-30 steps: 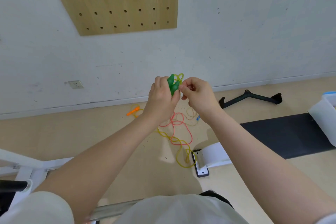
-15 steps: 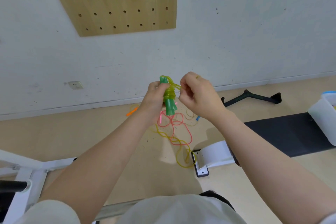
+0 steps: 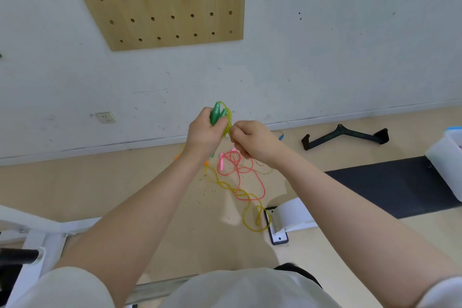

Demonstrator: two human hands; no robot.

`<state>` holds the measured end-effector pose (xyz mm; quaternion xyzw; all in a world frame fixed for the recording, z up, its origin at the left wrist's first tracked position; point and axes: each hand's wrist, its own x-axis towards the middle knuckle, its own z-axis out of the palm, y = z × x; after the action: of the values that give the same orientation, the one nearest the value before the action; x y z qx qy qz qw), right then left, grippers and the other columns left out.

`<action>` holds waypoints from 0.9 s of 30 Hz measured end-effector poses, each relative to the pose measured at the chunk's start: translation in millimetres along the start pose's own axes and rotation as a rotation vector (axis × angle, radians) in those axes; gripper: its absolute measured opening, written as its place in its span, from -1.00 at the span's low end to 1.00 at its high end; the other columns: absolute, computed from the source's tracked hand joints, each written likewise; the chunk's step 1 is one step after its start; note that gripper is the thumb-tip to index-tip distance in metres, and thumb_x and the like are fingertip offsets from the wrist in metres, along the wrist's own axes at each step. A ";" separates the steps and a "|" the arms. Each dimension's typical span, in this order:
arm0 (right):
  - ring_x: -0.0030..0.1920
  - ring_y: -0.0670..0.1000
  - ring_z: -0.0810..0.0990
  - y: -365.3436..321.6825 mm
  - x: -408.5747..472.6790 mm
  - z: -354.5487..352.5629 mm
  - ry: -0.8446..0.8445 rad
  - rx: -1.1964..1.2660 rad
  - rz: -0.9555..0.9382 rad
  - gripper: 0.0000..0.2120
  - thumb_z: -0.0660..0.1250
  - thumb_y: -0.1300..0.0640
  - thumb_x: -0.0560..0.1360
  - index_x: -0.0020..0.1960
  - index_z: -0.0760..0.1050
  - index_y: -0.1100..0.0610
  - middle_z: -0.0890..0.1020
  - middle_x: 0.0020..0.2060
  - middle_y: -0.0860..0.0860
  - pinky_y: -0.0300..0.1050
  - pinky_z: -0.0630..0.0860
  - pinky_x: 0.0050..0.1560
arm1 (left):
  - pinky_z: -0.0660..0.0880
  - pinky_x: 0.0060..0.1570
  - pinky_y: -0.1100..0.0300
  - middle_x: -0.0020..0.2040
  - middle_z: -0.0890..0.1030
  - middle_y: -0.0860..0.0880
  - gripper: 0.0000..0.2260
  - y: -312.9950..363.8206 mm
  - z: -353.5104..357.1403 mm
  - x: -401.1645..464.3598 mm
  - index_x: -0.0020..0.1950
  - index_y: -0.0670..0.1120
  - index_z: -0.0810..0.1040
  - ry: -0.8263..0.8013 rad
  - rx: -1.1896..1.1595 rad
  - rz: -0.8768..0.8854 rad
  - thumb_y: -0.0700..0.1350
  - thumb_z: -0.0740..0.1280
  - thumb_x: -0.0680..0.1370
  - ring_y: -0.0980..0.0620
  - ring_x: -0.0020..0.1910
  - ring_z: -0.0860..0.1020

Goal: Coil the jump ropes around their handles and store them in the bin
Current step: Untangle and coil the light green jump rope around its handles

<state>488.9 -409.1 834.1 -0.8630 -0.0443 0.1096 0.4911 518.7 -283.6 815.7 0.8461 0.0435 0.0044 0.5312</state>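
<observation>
Green jump-rope handles (image 3: 217, 114), two side by side with tips pointing up, sit at frame centre, gripped in the left hand (image 3: 203, 132), whose fingers curl around them. A yellow-green rope (image 3: 227, 121) is wound around the handles just below the tips and loops over their top. The right hand (image 3: 252, 139), immediately right of the handles, has fingers curled, with thumb and fingertips pinching the yellow-green rope where it meets the coil. On the tan floor (image 3: 100, 182) below the hands lie two loose ropes: a pink rope (image 3: 250, 172) with pink handles (image 3: 221, 162), and a yellow rope (image 3: 240, 192) trailing toward lower centre, the two crossing each other. An orange handle end (image 3: 206, 163) shows just beside the left wrist. A white bin (image 3: 447, 165) stands at the right edge of the frame, well apart from the hands, beside a dark floor mat (image 3: 390, 185). A black V-shaped cable-machine handle (image 3: 345, 135) lies near the wall at right. A wooden pegboard (image 3: 170, 7) hangs on the wall at upper left centre, and white metal frame parts (image 3: 37, 235) occupy the lower left.
</observation>
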 end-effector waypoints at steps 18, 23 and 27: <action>-0.53 -0.17 0.23 51.5 -7.2 -16.9 0.214 0.258 -0.145 -0.64 0.13 0.27 0.53 -0.41 0.28 0.04 0.27 -0.54 -0.10 -0.19 0.21 -0.39 | 0.25 -0.59 0.37 -0.28 0.46 -0.09 -0.79 29.7 4.3 -6.2 -0.19 -0.13 0.47 -0.481 -0.868 -0.432 -0.07 0.14 0.54 0.06 -0.57 0.40; -0.48 -0.07 0.29 68.3 -7.1 -31.4 -0.004 0.396 -0.087 -0.56 0.08 0.27 0.60 -0.37 0.46 -0.04 0.30 -0.51 -0.06 -0.22 0.28 -0.40 | 0.27 -0.55 0.30 0.07 0.52 -0.20 -0.80 36.8 24.9 -22.1 -0.19 -0.10 0.56 -0.745 -0.673 -0.267 -0.10 0.17 0.49 0.05 -0.50 0.41; -0.45 -0.08 0.40 79.0 -9.6 -44.3 -0.035 0.373 0.010 -0.71 0.09 0.41 0.51 -0.30 0.46 0.24 0.47 -0.43 0.09 -0.25 0.34 -0.39 | 0.31 -0.51 0.25 -0.18 0.49 -0.27 -0.86 42.2 45.2 -25.0 -0.11 -0.15 0.42 -0.746 -0.446 -0.151 -0.12 0.24 0.39 0.01 -0.51 0.44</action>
<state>487.4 -488.5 789.6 -0.7551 -0.0273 0.1334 0.6413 499.2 -344.4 835.0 0.6490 -0.0917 -0.3309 0.6789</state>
